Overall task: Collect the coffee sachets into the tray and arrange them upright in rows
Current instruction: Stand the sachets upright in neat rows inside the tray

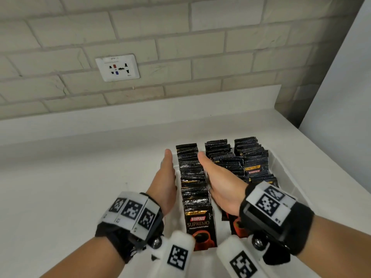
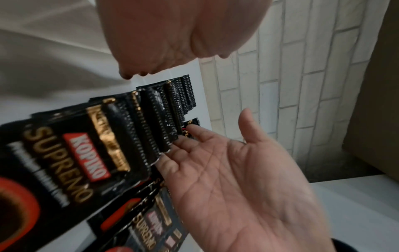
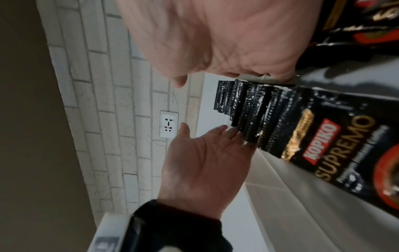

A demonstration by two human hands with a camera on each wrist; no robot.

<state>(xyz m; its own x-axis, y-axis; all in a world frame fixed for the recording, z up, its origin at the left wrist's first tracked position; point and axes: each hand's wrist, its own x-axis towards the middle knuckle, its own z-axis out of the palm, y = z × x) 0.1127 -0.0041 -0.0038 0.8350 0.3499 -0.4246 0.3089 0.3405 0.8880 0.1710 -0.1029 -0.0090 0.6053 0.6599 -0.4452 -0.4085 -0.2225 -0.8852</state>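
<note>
White countertop (image 1: 70, 187) carries a translucent white plastic tray (image 1: 289, 177) set near its right end, below a pale brick wall (image 1: 180, 47) with a white socket plate (image 1: 117, 67). Black glossy coffee sachets (image 1: 192, 177) marked KOPIKO SUPREMO stand upright inside the tray in three rows running away from the person. The leftmost row is straight and even, its front sachet (image 1: 200, 227) facing the camera. The middle row (image 1: 218, 155) and right row (image 1: 251, 155) look less tidy, with some sachets leaning.

Left hand (image 1: 164, 177) is held flat and on edge along the left side of the leftmost row, fingers straight, grasping nothing. Right hand (image 1: 218, 181) is likewise flat, fingers extended, placed along the right side of the same row, between it and the middle row. Wrist views show both palms facing each other with fingertips (image 2: 172, 155) against the sachet edges. Both wrists carry black bands with coded white markers (image 1: 132, 209)
</note>
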